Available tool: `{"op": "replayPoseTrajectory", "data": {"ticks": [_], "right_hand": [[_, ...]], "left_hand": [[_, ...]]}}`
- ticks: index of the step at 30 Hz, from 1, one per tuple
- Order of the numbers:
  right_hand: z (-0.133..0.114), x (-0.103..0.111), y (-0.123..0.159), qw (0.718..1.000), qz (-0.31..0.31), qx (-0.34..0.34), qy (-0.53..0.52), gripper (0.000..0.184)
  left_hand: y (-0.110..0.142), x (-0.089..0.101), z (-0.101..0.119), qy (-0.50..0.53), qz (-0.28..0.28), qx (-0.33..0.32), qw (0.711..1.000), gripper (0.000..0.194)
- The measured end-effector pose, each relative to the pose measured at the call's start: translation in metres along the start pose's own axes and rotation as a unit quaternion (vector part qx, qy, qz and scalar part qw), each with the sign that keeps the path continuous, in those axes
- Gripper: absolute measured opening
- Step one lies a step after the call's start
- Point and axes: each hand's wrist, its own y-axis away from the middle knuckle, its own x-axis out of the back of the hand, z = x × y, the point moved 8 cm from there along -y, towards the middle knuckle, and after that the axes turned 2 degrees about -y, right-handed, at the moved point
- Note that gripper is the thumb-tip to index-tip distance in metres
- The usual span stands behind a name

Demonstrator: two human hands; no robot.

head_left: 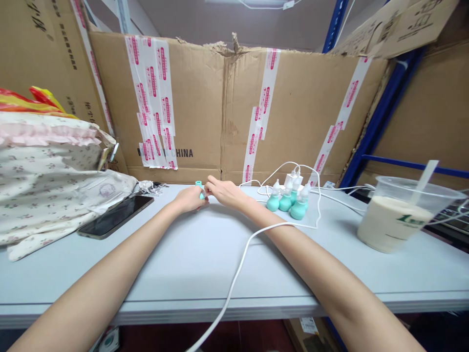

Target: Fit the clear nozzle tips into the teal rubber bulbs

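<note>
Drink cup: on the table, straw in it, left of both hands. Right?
Wrong side: the head view shows the drink cup to the right of both the left hand and right hand. It is on the table, straw in it.

Two bare arms reach forward and inward from the lower corners of the frame, meeting just left of the centre. The bare left hand (191,198), its fingers curled, sits at the end of a left forearm (120,264) rising from the lower left corner. The bare right hand (225,191) bends over from the right, its fingertips drawn together close to the left fingers. The right forearm (311,259) slants up from the lower right, longer in view than the left.
</note>
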Motion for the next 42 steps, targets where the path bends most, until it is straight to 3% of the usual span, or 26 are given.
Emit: {"op": "replayPoseTrajectory", "data": {"ticks": [5, 13, 19, 21, 28, 35, 42], "right_hand": [[0.005, 0.001, 0.001, 0.998, 0.020, -0.040, -0.054, 0.020], [0.037, 0.024, 0.004, 0.980, 0.124, -0.134, -0.079, 0.019], [0.004, 0.017, 0.007, 0.997, 0.073, 0.032, 0.016, 0.017], [-0.003, 0.011, 0.008, 0.996, 0.058, 0.060, 0.043, 0.017], [-0.016, -0.001, 0.010, 0.986, 0.018, 0.144, 0.087, 0.021], [-0.009, -0.004, 0.005, 0.994, -0.038, 0.092, 0.037, 0.016], [-0.006, 0.000, 0.007, 0.997, -0.017, 0.068, 0.034, 0.017]], "left_hand": [[0.000, 0.001, -0.001, 0.003, 0.007, -0.002, 1.000, 0.026], [-0.001, -0.005, 0.000, 0.009, 0.016, -0.013, 1.000, 0.025], [-0.004, -0.009, -0.007, 0.077, -0.005, -0.022, 0.997, 0.025], [-0.004, -0.009, -0.007, 0.078, -0.007, -0.022, 0.997, 0.025], [0.000, -0.006, 0.000, -0.023, 0.017, -0.008, 1.000, 0.022], [0.002, -0.007, 0.003, -0.024, 0.002, -0.024, 0.999, 0.015], [-0.001, -0.014, -0.002, 0.052, -0.040, -0.028, 0.997, 0.021]]}}
